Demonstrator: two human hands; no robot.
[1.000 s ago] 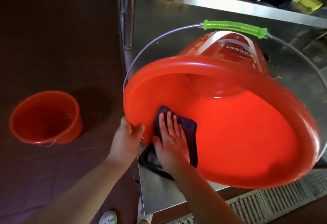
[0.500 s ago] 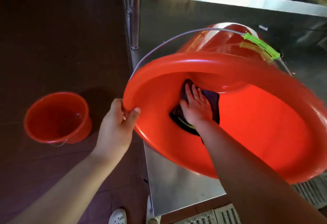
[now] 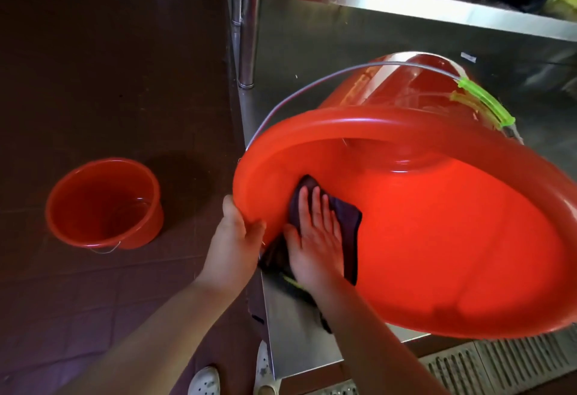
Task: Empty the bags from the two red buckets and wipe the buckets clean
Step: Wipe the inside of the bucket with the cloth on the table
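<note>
The flat right hand had pulled the cloth back from deep inside toward the big bucket's rim at 9 o'clock, the left hand gripping that rim; wiping continued.

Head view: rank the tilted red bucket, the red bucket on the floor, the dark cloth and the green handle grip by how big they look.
1. Tilted red bucket, though it is nearest the camera.
2. Red bucket on the floor.
3. Dark cloth, partly hidden under the right hand.
4. Green handle grip.

We had loads of room inside the tipped big bucket; only the wire handle arched over its top, and the shelf post crowded the left rim.
</note>
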